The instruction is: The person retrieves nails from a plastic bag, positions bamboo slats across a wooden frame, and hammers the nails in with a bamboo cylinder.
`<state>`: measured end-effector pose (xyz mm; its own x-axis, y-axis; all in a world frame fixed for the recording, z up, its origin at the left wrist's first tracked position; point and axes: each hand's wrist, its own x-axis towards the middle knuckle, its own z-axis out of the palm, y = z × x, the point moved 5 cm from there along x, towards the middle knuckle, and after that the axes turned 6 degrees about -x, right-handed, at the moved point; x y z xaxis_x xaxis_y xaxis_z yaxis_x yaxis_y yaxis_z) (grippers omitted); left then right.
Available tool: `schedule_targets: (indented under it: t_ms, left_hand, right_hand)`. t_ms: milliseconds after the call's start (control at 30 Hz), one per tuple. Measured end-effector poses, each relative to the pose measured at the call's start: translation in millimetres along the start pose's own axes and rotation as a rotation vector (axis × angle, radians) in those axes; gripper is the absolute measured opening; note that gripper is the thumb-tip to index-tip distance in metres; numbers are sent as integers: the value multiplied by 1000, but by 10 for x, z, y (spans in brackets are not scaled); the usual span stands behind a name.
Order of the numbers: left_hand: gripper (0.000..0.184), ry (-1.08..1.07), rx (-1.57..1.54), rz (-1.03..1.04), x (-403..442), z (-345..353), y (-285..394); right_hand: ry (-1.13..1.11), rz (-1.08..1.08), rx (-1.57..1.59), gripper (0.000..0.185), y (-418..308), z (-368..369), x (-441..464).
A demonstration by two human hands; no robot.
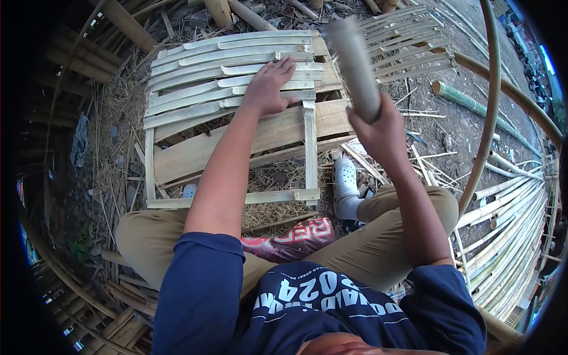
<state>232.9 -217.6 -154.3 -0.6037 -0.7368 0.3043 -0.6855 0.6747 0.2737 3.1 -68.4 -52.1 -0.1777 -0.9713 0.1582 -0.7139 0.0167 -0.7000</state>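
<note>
My left hand (272, 86) lies flat on the pale split-bamboo slats (201, 60) near their right ends, fingers stretched out. The slats run side by side across a bamboo frame (310, 151), whose near part has no slats over it. My right hand (378, 127) grips the lower end of a thick, pale wooden club (354, 65). The club is held upright above the ground, right of the frame, and its upper part is smeared by motion. Whether nails or other fasteners join the slats is too small to tell.
Wooden boards (248, 139) lie under the frame. A second slatted panel (408, 41) rests at the back right, near a green bamboo pole (473, 103). Many bamboo poles (509, 231) are stacked at the right. Straw and scraps (118, 154) cover the ground.
</note>
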Motion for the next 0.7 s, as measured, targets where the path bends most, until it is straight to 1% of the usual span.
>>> schedule_targets:
  t_ms: [33, 67, 100, 167, 200, 300, 333, 433, 467, 567, 700]
  left_hand:
    - [92, 15, 1, 10, 9, -7, -18]
    - [92, 22, -2, 19, -56, 9, 20]
    - [91, 2, -21, -8, -86, 33, 32]
    - [91, -26, -34, -26, -34, 9, 5]
    - [91, -39, -29, -28, -24, -18, 14]
    - [92, -6, -32, 14, -36, 12, -4]
    - [92, 5, -42, 5, -37, 17, 2]
    - [92, 15, -45, 11, -35, 12, 17]
    - [92, 10, -46, 12, -25, 11, 20]
    - [92, 7, -45, 2, -35, -6, 9]
    - [91, 23, -66, 12, -55, -11, 48]
  right_hand:
    - [167, -11, 193, 42, -88, -85, -58]
    - [1, -5, -248, 41, 21, 50, -57]
    - [-391, -127, -626, 30, 372, 346, -26]
    - [-302, -79, -566, 32, 381, 383, -91]
    - [-234, -8, -513, 35, 255, 294, -74]
    - [-190, 10, -453, 39, 127, 191, -11]
    - [-274, 67, -519, 45, 268, 251, -3]
    - [-361, 106, -559, 47, 438, 355, -53]
    - [-347, 125, -537, 45, 455, 340, -62]
    - [-305, 84, -516, 41, 307, 265, -51]
    - [-371, 95, -516, 45, 486, 364, -32]
